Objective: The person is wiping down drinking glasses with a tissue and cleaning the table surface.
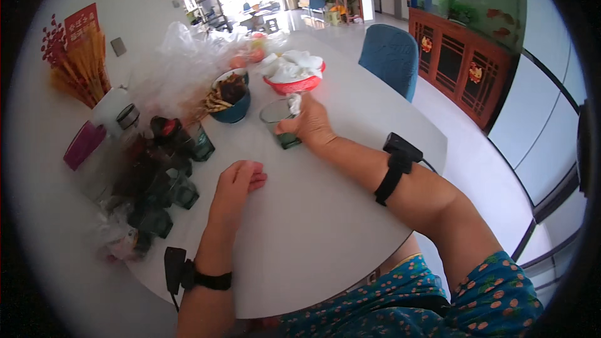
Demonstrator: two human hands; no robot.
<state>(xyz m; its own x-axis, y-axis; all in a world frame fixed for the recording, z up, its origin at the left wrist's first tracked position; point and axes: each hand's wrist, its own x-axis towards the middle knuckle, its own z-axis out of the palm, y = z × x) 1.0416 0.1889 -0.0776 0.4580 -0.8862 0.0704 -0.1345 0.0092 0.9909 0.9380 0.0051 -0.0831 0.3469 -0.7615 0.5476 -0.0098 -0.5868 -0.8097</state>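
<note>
My right hand (307, 122) is closed around a drinking glass (276, 115) of greenish clear glass, and a crumpled white tissue (294, 103) shows between the fingers at its rim. Just behind the glass stands a red plastic basket (296, 86) holding white crumpled tissue or cloth (296, 65). My left hand (242, 176) rests on the white table (291, 225), fingers loosely curled, with no object visible in it. To its left several greenish glasses (183, 188) stand among dark jars. A blue bowl (235, 110) with brown food sits beyond my left hand.
Clear plastic bags (183, 56) lie at the back left, with reddish fruit (238, 61) near them. Dried stalks (82, 68) stand by the wall. A blue chair (392, 58) is at the table's right edge, before a fish tank (474, 4) on a wooden cabinet (458, 63).
</note>
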